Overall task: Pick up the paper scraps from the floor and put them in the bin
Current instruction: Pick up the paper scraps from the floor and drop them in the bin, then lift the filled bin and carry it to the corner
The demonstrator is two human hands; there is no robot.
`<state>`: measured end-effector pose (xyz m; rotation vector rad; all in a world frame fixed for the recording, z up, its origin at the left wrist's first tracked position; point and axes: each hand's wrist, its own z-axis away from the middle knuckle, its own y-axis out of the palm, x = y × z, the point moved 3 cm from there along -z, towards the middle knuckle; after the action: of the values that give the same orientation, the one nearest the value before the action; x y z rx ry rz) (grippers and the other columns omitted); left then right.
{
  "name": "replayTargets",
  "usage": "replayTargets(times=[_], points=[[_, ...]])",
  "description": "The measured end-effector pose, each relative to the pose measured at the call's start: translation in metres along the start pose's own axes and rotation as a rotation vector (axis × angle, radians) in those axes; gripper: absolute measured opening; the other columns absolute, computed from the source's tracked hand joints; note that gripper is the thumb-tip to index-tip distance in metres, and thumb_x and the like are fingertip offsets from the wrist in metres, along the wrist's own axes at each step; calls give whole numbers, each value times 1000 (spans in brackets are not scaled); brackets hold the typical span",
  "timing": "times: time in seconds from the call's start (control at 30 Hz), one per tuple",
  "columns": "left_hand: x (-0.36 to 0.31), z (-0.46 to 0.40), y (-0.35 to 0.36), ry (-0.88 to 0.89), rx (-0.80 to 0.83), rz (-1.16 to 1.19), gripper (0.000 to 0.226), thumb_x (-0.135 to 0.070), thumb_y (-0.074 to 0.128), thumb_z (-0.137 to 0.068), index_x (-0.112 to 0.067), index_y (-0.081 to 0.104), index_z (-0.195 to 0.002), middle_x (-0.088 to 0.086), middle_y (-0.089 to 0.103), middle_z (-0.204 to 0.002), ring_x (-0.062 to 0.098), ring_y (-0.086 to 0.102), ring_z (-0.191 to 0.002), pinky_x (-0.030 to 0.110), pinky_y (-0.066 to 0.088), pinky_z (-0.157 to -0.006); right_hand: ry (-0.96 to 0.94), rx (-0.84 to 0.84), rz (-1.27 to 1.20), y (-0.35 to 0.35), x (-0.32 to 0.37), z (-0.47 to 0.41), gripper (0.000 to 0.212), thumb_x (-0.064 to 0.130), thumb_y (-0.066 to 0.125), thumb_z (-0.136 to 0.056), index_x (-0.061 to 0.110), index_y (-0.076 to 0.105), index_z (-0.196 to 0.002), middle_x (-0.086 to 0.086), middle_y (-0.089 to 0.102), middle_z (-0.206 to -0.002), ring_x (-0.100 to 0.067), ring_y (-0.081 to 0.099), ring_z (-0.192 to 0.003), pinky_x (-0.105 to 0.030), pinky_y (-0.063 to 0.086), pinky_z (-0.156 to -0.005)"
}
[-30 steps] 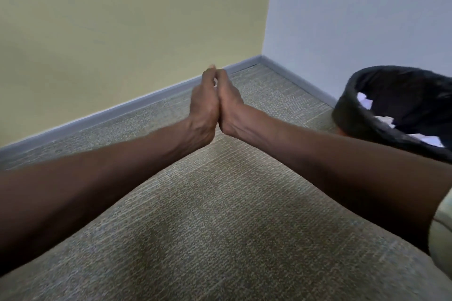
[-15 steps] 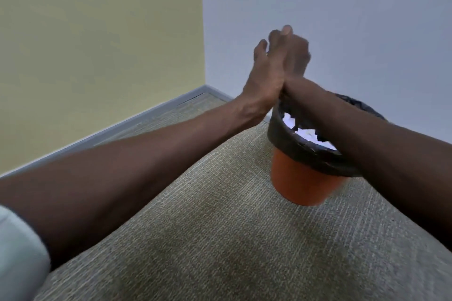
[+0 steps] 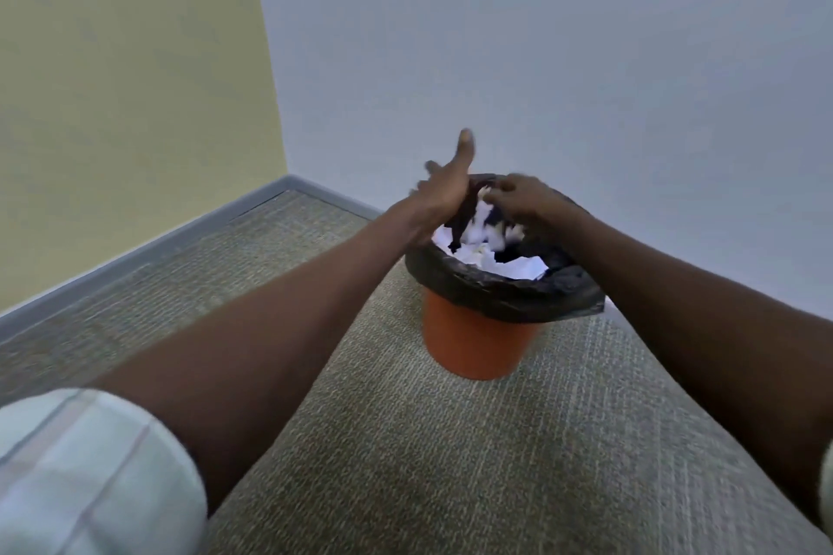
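Head view, orange bin with black liner holding white paper scraps, left hand spread wide, right hand loosely curled, grip unclear.

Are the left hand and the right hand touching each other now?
Apart. The head view shows the left hand and right hand separated, with paper scraps visible between them.

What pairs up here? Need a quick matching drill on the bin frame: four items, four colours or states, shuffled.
Column 1:
1. bin
2. liner
3. paper scraps
4. left hand

Column 2:
a. white, inside the bin
b. black, folded over the rim
c. open, fingers spread above the rim
d. orange, standing on the carpet

Pairs: 1-d, 2-b, 3-a, 4-c
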<state>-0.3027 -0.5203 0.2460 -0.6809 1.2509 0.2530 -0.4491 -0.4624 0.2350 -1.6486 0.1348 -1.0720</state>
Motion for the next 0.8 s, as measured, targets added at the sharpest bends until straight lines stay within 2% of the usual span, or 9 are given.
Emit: replayTargets(times=[0.03,0.07,0.2,0.27,0.33,0.43,0.5,0.63,0.8], points=[[-1,0,-2,-7,-43,-8,119,-97,16,-69,-20,-8,-157,10,-12,-164,30,-2,-153,53,10,-122,-14,8,58,-6,-4,1,28,31,55,-95,11,67,-109,-10,67,-105,-28,63,-94,-38,54,-81],[4,-1,-6,1,-74,-66,109,-90,13,-78,-19,-16,-155,8,-20,-163,30,-17,-151,55,-3,-121,-17,5,88,-10,-7,2,28,25,55,-94,5,68,-109,-13,66,-107,-29,61,-97,-38,53,-84],[23,0,-26,70,-152,-131,90,-75,13,-93,-17,-17,-155,8,-22,-163,25,-26,-148,52,-9,-118,37,-117,39,-22,-19,1,28,11,53,-86,-2,71,-103,-16,63,-86,-26,55,-73,-34,48,-66],[23,-1,-30,113,-218,-198,85,-68,14,-97,-13,-14,-156,10,-19,-164,26,-23,-149,51,-7,-119,0,-141,62,-25,-15,5,28,10,52,-88,-1,71,-105,-15,68,-93,-26,57,-77,-33,49,-70],[27,-5,-33,147,-289,-223,82,-62,16,-100,-8,-9,-156,14,-15,-164,29,-20,-150,50,-4,-120,-38,-141,115,-29,-15,10,28,14,51,-91,2,70,-108,-14,69,-107,-30,61,-96,-31,45,-77],[28,-6,-29,180,-350,-261,76,-54,22,-103,-4,-2,-156,15,-9,-165,29,-16,-151,48,-1,-121,-112,-171,231,-35,-20,13,37,21,49,-95,3,58,-125,-17,62,-124,-35,53,-118,-36,43,-93],[30,-10,-30,203,-370,-303,72,-48,24,-105,-2,2,-156,17,-7,-165,30,-14,-151,49,0,-122,-170,-206,306,-38,-29,13,46,25,48,-96,3,48,-136,-23,56,-130,-39,49,-121,-42,42,-99],[39,-23,-31,256,-386,-409,66,-42,26,-106,-2,7,-156,17,-3,-165,31,-9,-152,49,2,-122,-272,-286,433,-33,-54,9,49,29,48,-96,6,43,-139,-24,49,-132,-42,47,-121,-50,46,-96],[60,-55,-37,99,-463,-218,60,-46,32,-103,-4,37,-145,20,38,-149,36,39,-137,47,32,-111,-165,-154,486,-20,-87,-8,72,38,50,-95,7,18,-151,-26,39,-141,-48,37,-128,-56,37,-104]])
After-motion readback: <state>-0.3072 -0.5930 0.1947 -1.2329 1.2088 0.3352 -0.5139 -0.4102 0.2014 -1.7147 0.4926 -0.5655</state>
